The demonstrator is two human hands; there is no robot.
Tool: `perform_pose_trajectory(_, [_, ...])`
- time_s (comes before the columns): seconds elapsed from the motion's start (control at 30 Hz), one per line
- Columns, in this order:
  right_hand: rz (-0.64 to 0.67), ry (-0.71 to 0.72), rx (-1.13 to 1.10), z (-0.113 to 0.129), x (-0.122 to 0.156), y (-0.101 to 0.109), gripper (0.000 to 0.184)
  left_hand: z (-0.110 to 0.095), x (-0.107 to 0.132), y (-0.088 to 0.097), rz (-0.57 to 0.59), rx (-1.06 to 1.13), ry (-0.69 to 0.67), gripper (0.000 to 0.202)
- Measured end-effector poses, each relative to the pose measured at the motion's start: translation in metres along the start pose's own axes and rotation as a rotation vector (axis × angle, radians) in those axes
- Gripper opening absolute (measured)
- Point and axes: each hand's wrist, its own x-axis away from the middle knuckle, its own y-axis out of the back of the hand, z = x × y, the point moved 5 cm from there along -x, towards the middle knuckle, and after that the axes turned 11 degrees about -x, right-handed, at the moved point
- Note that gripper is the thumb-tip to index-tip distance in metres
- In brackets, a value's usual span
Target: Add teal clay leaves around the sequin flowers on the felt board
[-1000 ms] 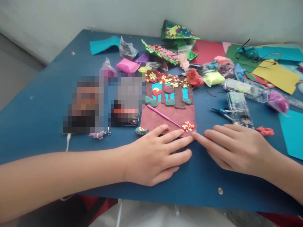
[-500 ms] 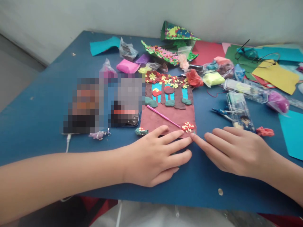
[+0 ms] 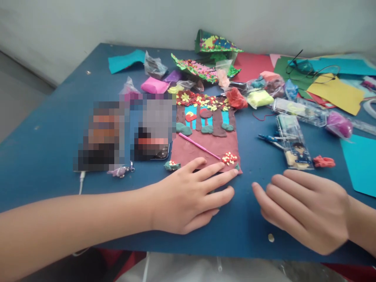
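While our left hand [image 3: 188, 197] lay flat with its fingers [image 3: 216, 176] spread and holding nothing, the fingertips rested on the near edge of the clay picture [image 3: 205, 147], a brown slab set on the blue table [image 3: 47, 145]. Just beyond those fingertips sat a small red cluster dotted with yellow [image 3: 229, 158], and a thin pink stick [image 3: 199, 146] lay slanted across the slab a little farther off. Beside the thumb, at the slab's near left corner, we saw a small green lump [image 3: 172, 165]. Our right hand [image 3: 305, 209] rested palm down on the table, fingers [image 3: 264, 196] loosely extended and empty, apart from the slab's corner and apart from the left fingertips. Past the right fingers lay a clear packet with a cartoon figure [image 3: 293, 143], a blue pen [image 3: 270, 138] beside it, and a red clay scrap [image 3: 323, 161] to its right. Farther out we saw bagged clay lumps [image 3: 258, 98], coloured paper sheets [image 3: 335, 92] and spectacles [image 3: 308, 67]. Beyond the left wrist lay a phone [image 3: 152, 150], pixelated
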Motion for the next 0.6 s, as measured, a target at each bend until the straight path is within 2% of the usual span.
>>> perform_pose_trajectory(0.13, [-0.106,0.024,-0.025,0.008,0.001,-0.003,0.021,-0.001,0.0,0.0,-0.03,-0.001,0.001,0.035])
perform_pose_trajectory(0.33, [-0.265,-0.062,0.005,-0.002,0.002,-0.011,0.017,-0.002,0.001,-0.001,-0.091,-0.006,-0.001,0.034])
perform_pose_trajectory(0.6, [-0.228,-0.137,0.015,-0.012,0.0,-0.014,0.021,-0.002,0.001,0.001,-0.096,-0.035,-0.015,0.034])
